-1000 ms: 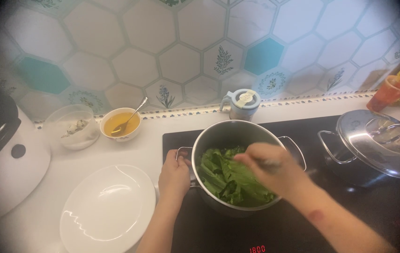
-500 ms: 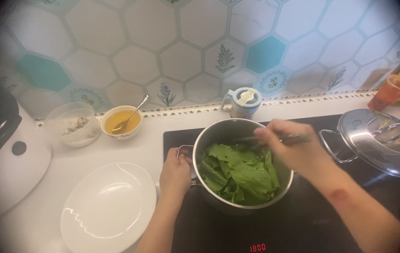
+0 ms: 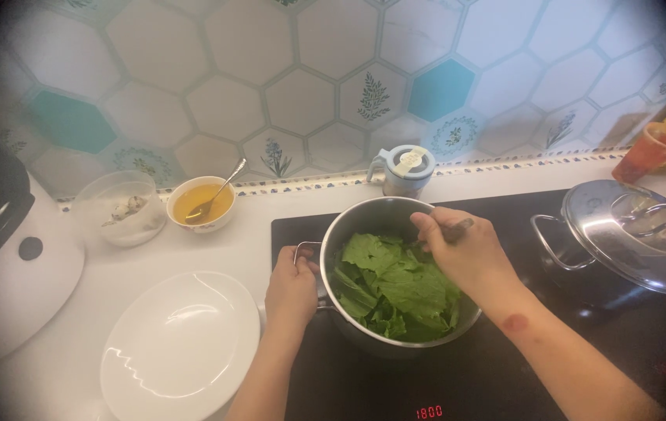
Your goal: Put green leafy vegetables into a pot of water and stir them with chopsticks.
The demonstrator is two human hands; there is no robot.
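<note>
Head view, pot: a steel pot [image 3: 395, 273] is sitting on the left half of the black cooktop [image 3: 504, 374], near its front edge, directly below both hands.
Head view, greens: leafy greens [image 3: 391, 288] are filling the pot, lying flat across its inside; no single long axis is showing.
Head view, left hand: the left hand [image 3: 290, 290] is gripping the pot's left side handle [image 3: 306, 253], fingers wrapped over it, at the cooktop's left edge.
Head view, right hand: the right hand [image 3: 462, 253] is clenching around a dark utensil handle [image 3: 458, 228] above the pot's back right rim; the working end is hidden among the leaves.
Head view, utensil axis: the visible handle is running roughly left to right, rising slightly toward the right.
Head view, nearer hand: the right hand is closer to the greens, just over them; the left is staying outside the rim.
Head view, counts: two pots, one open and one lidded pot [image 3: 629, 242] at the cooktop's right edge; one white plate [image 3: 181, 347] at the counter's front left; two small bowls, a clear bowl [image 3: 118, 209] and a bowl of yellow liquid [image 3: 202, 204] with one spoon [image 3: 220, 191], along the back edge; one lidded mug [image 3: 407, 168] behind the pot; one white appliance [image 3: 5, 265] at the far left.
</note>
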